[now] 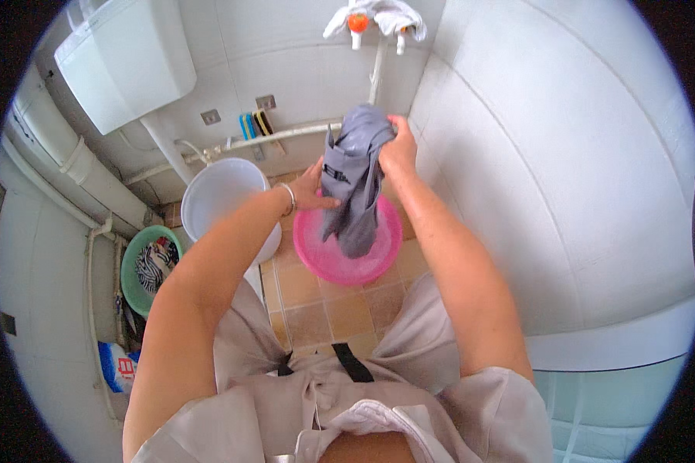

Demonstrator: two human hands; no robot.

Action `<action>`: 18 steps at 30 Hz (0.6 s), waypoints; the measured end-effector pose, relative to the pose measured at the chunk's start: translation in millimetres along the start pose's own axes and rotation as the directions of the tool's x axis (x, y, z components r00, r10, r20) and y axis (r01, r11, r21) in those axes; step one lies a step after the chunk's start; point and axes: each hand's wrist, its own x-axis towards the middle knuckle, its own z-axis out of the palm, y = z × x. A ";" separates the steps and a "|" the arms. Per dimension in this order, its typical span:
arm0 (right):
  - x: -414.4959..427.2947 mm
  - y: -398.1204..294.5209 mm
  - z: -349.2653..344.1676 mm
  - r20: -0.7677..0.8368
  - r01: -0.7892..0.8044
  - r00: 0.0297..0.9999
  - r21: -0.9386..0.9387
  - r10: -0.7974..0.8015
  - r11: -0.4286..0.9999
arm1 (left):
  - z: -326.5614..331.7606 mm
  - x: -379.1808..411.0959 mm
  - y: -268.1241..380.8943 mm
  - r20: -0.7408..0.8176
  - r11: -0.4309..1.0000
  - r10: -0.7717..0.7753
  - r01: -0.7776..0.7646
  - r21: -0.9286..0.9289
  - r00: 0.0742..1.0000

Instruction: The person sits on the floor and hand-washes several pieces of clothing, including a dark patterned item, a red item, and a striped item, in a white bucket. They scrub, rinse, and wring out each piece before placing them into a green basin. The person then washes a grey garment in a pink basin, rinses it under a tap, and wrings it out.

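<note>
A wet grey garment (356, 168) with a small dark print hangs over a pink plastic basin (347, 276), its lower end down inside the basin. My right hand (399, 144) grips the garment's upper right edge. At the garment's left side is my left hand (313, 188), with a bracelet at the wrist; its thumb lies against the cloth, and the other fingers are partly hidden behind it. Cloudy liquid shows in the basin, which stands on the tiled floor (301, 280).
Left of the basin stands a white bucket (226, 168). A green tub (128, 278) of clothes is farther left. Pipes (289, 134) and brushes (255, 124) are along the back wall, below a cistern (127, 63). Taps (357, 24) with a white cloth (394, 17) are above.
</note>
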 end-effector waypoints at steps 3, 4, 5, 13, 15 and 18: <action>-0.4 1.4 5.4 -0.004 -0.018 1.000 0.009 0.018 1.000 | -8.6 -12.6 3.8 -0.010 0.999 -0.037 0.038 0.025 0.999; -0.7 1.5 8.2 -0.001 -0.032 0.999 0.016 0.032 0.999 | -10.2 -17.2 5.4 -0.019 0.998 -0.052 0.052 0.022 0.998; -0.3 1.5 10.5 0.002 -0.046 0.999 0.025 0.046 0.999 | -12.9 -19.9 7.3 -0.027 0.998 -0.067 0.067 0.019 0.997; -6.8 -8.5 30.8 0.067 -0.086 0.994 0.077 0.081 0.993 | -39.0 -54.6 57.5 0.052 0.843 -0.482 0.447 0.301 0.875; 0.6 -18.1 43.5 0.084 -0.066 0.994 -0.036 0.069 0.997 | -49.3 -62.0 65.6 0.093 0.818 -0.543 0.501 0.283 0.834; 32.4 -36.3 64.6 0.148 0.054 0.988 -0.018 -0.050 0.998 | -56.8 -60.6 56.1 -0.057 0.892 -0.415 0.419 0.173 0.908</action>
